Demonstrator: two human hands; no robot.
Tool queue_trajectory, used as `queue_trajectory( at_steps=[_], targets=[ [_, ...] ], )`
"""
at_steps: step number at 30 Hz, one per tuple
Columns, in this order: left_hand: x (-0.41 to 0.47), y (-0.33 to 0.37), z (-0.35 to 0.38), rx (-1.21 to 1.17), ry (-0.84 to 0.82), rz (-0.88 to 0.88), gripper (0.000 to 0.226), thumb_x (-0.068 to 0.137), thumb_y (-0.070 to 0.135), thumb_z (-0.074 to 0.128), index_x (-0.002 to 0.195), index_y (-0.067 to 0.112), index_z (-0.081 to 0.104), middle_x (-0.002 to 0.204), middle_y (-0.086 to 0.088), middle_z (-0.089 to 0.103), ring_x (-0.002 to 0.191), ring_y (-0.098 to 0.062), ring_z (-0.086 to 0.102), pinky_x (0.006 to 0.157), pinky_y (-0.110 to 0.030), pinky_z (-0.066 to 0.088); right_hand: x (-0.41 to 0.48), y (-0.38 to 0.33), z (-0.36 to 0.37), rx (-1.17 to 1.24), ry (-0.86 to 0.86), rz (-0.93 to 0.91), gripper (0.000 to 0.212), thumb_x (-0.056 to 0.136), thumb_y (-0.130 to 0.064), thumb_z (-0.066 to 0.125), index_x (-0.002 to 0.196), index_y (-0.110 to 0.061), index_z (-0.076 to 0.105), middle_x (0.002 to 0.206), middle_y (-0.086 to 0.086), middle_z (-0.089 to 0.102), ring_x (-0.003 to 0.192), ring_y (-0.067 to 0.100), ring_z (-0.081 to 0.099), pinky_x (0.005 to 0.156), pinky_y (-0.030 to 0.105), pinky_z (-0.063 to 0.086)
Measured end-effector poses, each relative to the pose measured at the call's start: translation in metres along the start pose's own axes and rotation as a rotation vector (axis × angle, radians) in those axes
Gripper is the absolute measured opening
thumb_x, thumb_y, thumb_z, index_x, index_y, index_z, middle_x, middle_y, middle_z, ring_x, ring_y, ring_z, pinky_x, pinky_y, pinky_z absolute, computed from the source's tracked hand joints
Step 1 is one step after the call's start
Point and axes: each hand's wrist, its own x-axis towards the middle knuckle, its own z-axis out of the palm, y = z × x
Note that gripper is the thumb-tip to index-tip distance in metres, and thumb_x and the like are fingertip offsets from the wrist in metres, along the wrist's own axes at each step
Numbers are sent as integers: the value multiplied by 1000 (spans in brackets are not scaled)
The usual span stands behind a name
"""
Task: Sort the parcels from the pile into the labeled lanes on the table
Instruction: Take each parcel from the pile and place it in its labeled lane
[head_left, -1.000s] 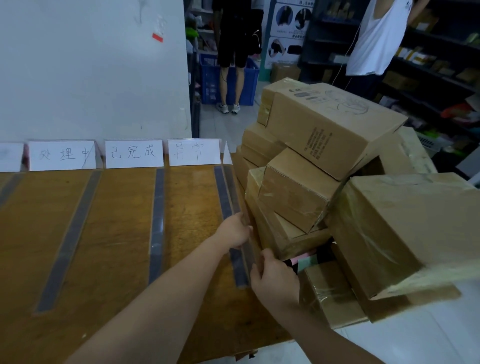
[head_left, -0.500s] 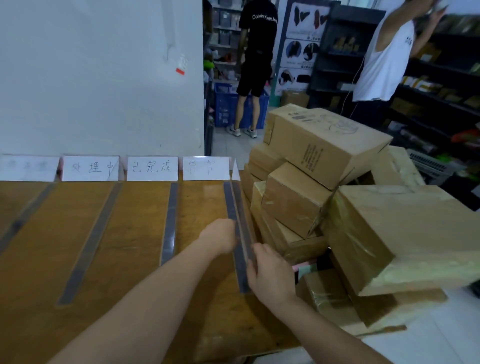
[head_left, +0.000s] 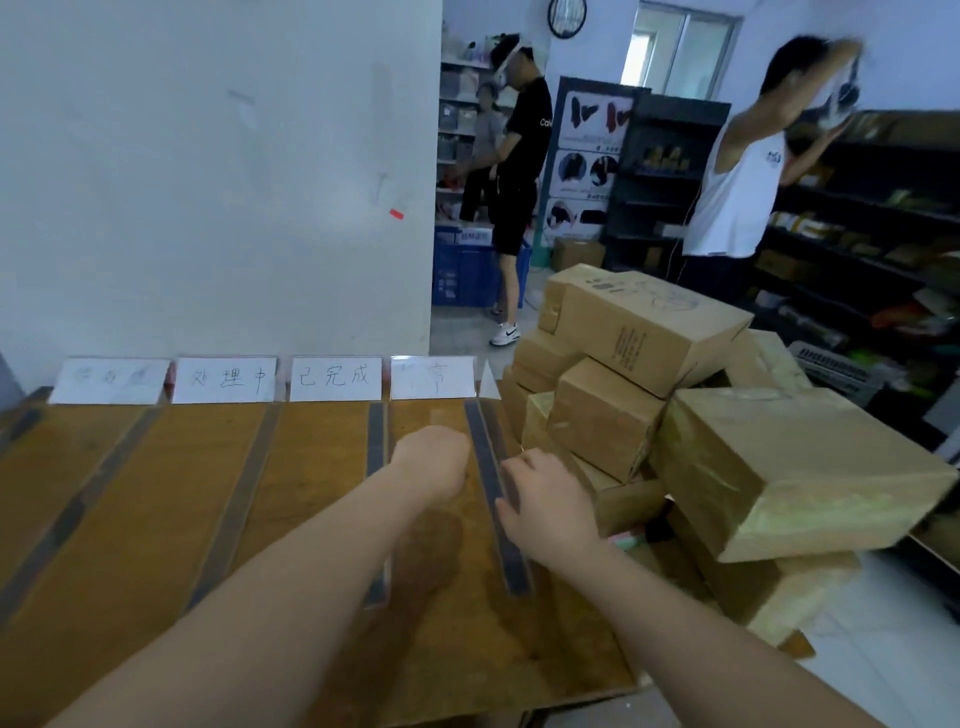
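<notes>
A pile of brown cardboard parcels (head_left: 639, 327) rises at the table's right edge, with a big taped box (head_left: 789, 467) leaning out on the right. The wooden table (head_left: 130, 519) is split into lanes by dark tape strips (head_left: 485, 467). White handwritten label cards (head_left: 335, 376) stand along its back edge. My left hand (head_left: 434, 462) hovers over the rightmost lane with its back toward me, the fingers hidden. My right hand (head_left: 545, 504) sits just left of a low box (head_left: 623, 499) in the pile, fingers loosely curled, holding nothing I can see.
A white wall stands behind the table. One person in black (head_left: 519, 171) stands by a blue crate (head_left: 467, 270) in the aisle. Another in a white top (head_left: 737, 182) is beside dark shelves (head_left: 857, 218) on the right. A white floor shows below the pile.
My left hand has pulled back from the pile's edge to over the rightmost lane. My right hand has come away from the low box. The view has tilted upward.
</notes>
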Motion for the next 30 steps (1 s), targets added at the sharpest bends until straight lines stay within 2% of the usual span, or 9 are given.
queue_trajectory(
  at_steps=[5,11,15,20,24,27,30],
  targets=[
    [-6,17,-30,34,90,98,17,92,16,59,108,15,60,99,-4,62,88,-21,62,78,-36,57,-2,-1,-40,-55,112,32,35,96,-34,58,129,-22,57,124,-3,54,113,15,50,89,26,47],
    [7,46,-64,43,133,191,19,91,18,59,109,17,62,106,-5,62,98,-25,61,84,-38,53,-3,18,-94,-101,233,114,38,96,-32,60,132,-20,56,128,0,53,120,17,49,96,28,44],
    [27,63,-84,44,222,255,12,89,18,57,100,16,59,103,-6,58,97,-25,58,75,-39,52,4,43,-125,-101,277,175,48,95,-34,62,140,-19,51,135,3,51,127,20,46,102,33,44],
    [57,88,-97,1,283,263,20,88,21,59,107,18,59,108,-5,56,100,-25,55,77,-41,53,24,80,-156,-71,246,305,61,93,-46,62,145,-19,45,141,5,47,130,24,44,103,40,45],
    [80,107,-99,-16,332,212,38,83,22,68,118,19,54,116,-4,51,106,-24,51,79,-37,51,42,111,-170,-73,173,348,78,87,-58,66,150,-21,39,152,4,41,139,27,37,111,44,37],
    [98,116,-100,-29,353,174,48,83,25,66,127,20,48,126,-7,48,113,-26,47,83,-39,48,58,135,-175,-64,75,362,93,79,-66,68,153,-22,33,161,7,28,147,30,25,117,50,29],
    [117,121,-103,-60,324,126,59,86,29,64,138,17,38,144,-13,34,128,-31,37,95,-43,43,71,159,-176,3,-36,387,113,71,-72,72,159,-26,17,167,11,5,154,33,2,121,59,18]
  ],
)
